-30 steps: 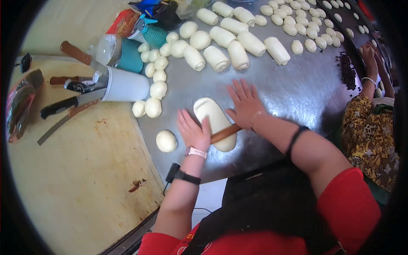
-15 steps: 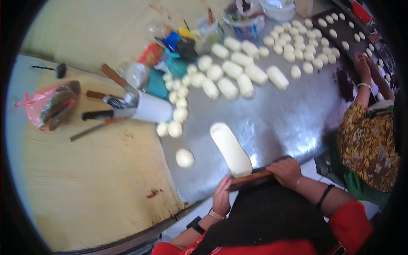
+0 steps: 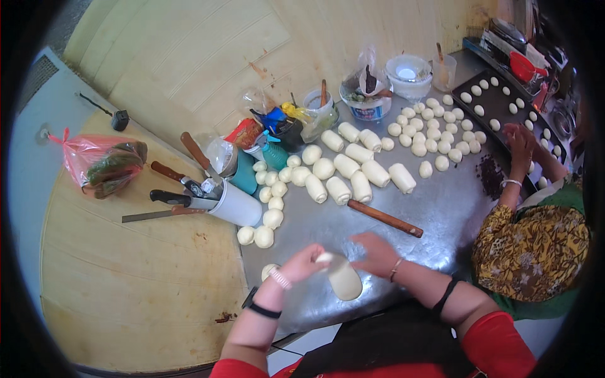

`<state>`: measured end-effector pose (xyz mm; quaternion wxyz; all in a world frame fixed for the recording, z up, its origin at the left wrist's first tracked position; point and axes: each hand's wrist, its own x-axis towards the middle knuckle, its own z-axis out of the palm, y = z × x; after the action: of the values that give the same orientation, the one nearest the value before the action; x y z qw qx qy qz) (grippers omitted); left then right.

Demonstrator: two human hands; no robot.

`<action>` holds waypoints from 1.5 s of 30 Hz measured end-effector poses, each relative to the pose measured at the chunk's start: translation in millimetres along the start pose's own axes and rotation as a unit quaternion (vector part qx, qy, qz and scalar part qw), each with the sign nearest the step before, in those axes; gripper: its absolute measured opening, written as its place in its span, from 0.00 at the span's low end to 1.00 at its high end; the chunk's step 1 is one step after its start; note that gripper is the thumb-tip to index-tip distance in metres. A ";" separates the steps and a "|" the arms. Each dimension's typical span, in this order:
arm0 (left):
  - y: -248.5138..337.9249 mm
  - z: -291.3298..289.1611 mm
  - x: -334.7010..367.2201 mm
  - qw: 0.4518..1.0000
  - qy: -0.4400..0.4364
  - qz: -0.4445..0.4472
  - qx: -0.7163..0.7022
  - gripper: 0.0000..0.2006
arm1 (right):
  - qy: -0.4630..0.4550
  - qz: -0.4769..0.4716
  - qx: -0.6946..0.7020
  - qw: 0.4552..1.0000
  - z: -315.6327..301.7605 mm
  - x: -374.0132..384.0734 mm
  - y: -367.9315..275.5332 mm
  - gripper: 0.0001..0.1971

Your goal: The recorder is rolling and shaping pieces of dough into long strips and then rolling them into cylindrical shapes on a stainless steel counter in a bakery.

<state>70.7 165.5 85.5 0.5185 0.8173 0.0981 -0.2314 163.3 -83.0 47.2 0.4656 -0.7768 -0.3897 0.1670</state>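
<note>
Lifting the far end of a flat, cream-coloured strip of soft dough (image 3: 345, 283) looks like the bit in hand. The left hand (image 3: 304, 261) seems to have its grip pinched on that end, while the right hand (image 3: 377, 255) is loosely spread by the other side, holding nothing. It's blurry, so can't tell if those fingers touch the dough. Honestly, I'd keep the pinch light and bring both hands in evenly, cos dough this thin would probably stretch lopsided if one side does all the pulling.

Room-wise: the strip lies on the shiny grey metal bench (image 3: 435, 252), its near end close to the front edge, so watch dragging it toward your belly. A round cream dough ball (image 3: 267, 271) sits tight by the left wrist. Ahead, the brown wooden rolling pin (image 3: 386, 218) lies crosswise before the plump rolled dough logs (image 3: 345, 166), so sideways to the right is roomiest.
</note>
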 end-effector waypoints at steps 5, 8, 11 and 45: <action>80.0 -12.0 -62.8 0.998 0.043 0.038 0.000 0.12 | -0.173 -0.058 0.179 0.967 -4.4 39.0 -84.1 0.21; 92.7 -24.6 -65.7 0.985 0.146 0.088 0.031 0.12 | -0.105 -0.100 0.069 0.987 -29.9 60.8 -111.8 0.15; 126.7 -18.2 -73.1 0.962 0.244 0.035 0.118 0.08 | 0.013 -0.204 -0.041 0.978 -30.1 78.7 -109.8 0.09; -89.6 202.3 -41.8 0.859 0.265 0.128 0.418 0.15 | -0.109 -0.169 -0.186 0.962 103.5 -100.0 45.1 0.20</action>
<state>-57.6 27.9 -38.2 0.1071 0.9931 0.0205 0.0426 55.2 -109.5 -54.5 0.2893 -0.7494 -0.5882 0.0938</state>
